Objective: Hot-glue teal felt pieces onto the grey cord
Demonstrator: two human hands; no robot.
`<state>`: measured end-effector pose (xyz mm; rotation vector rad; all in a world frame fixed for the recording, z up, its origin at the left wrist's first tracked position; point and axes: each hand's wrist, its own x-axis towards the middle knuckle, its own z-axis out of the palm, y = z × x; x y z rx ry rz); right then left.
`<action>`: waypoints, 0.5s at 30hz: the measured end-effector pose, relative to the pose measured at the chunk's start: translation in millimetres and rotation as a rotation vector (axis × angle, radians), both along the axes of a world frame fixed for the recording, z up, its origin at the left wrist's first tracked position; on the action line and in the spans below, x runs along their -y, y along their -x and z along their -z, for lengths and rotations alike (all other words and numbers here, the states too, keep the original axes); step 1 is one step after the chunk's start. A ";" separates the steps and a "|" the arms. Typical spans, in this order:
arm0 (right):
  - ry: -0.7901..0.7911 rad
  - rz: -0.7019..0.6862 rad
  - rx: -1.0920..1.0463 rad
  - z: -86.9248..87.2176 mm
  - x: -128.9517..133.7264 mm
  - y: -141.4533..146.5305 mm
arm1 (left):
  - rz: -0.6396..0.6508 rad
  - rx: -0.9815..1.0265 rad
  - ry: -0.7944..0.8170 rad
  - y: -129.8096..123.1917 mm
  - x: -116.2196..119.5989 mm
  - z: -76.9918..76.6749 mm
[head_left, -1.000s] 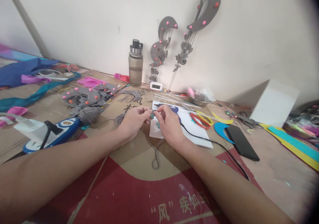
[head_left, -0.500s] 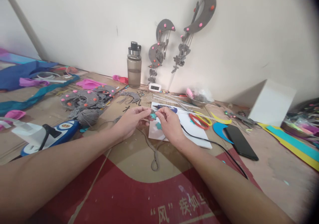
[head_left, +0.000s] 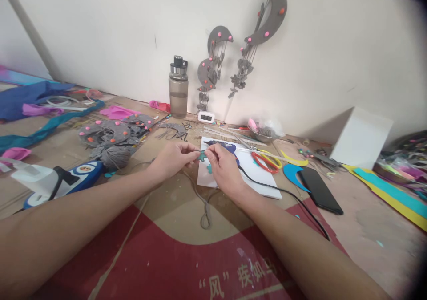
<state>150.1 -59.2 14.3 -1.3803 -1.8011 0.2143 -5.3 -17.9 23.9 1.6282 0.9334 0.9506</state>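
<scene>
Between my two hands is a small teal star-shaped piece point(head_left: 202, 156), pinched from both sides. My left hand point(head_left: 175, 160) has thumb and forefinger closed on its left edge. My right hand point(head_left: 224, 168) grips its right edge with the fingertips. Grey yarn point(head_left: 196, 188) hangs below my hands and ends in a loop point(head_left: 206, 220) on the cardboard. A white board point(head_left: 260, 182) lies under my right hand, with another teal piece point(head_left: 209, 169) on it. The blue glue gun point(head_left: 222, 147) rests just behind my right hand, its black cord running to the right.
Red-handled scissors point(head_left: 265, 162), a blue crescent point(head_left: 293, 175) and a black phone point(head_left: 320, 191) lie to the right. At left are a yarn ball point(head_left: 115, 156) and a blue-and-white power strip point(head_left: 71, 180). A water bottle point(head_left: 178, 91) stands by the wall, near hanging grey moon ornaments point(head_left: 270, 19).
The view has shifted slightly. My fingers have drawn closer around the teal star, which is turned a little and shows less of the grey on it. Both hands keep their pinch.
</scene>
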 end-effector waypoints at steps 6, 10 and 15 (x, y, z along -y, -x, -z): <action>-0.013 -0.054 0.037 3.0 0.9 1.8 | -0.155 0.098 0.061 3.3 -8.8 5.8; -0.013 -0.106 0.069 -0.1 9.0 9.2 | -0.236 0.161 0.054 7.0 -18.9 8.4; 0.018 -0.204 0.098 -7.7 28.5 25.5 | -0.324 0.292 0.035 11.6 -30.7 11.1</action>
